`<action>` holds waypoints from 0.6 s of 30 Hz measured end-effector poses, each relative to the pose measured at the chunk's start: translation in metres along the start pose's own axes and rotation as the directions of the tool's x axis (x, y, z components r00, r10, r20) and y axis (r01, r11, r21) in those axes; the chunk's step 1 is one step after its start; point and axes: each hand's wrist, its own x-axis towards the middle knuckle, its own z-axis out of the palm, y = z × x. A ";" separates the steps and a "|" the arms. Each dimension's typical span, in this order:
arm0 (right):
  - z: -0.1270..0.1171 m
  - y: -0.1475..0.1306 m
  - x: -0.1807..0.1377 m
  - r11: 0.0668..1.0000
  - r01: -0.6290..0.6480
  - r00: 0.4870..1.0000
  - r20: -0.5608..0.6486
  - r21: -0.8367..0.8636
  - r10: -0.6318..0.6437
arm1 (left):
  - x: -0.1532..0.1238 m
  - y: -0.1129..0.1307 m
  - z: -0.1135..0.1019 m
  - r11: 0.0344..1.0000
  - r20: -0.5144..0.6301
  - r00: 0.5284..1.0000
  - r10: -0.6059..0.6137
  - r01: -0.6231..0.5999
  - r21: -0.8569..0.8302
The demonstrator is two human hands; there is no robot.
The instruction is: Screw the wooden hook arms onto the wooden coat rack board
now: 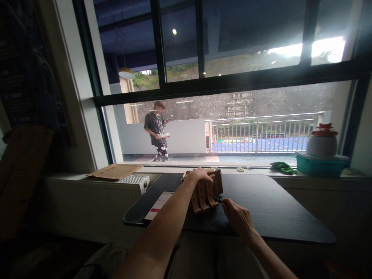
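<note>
A light-brown wooden piece with curved slats stands on the dark table. My left hand reaches over its top and grips it, fingers bent down over the far side. Right behind it is a brown block or box, partly hidden by that hand. My right hand is closed around a thin dark tool, perhaps a screwdriver or a knife. The tool points left, with its tip at the rightmost slat; whether it touches the wood is too small to tell.
Left on the dark table lies a white flat thing with a red bar. A brown envelope rests on the radiator. Along the windowsill are tape, a green cloth and a teal box under a jar. Outside stands a person.
</note>
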 end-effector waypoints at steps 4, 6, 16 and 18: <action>-0.004 -0.001 -0.001 1.000 0.012 0.999 -0.050 0.013 -0.012 | 0.002 -0.001 0.001 1.000 -0.007 1.000 -0.012 0.012 0.008; -0.006 -0.001 -0.001 0.997 0.037 0.998 -0.055 0.064 -0.034 | 0.001 -0.001 0.001 1.000 -0.006 1.000 -0.013 0.013 0.008; 0.001 0.004 -0.002 0.999 -0.006 1.000 -0.017 0.036 0.006 | -0.006 0.003 -0.001 1.000 -0.013 1.000 0.014 -0.014 -0.006; 0.001 0.004 -0.002 0.999 -0.045 0.999 0.012 -0.009 0.045 | -0.005 0.002 0.000 1.000 -0.019 1.000 0.010 -0.010 -0.007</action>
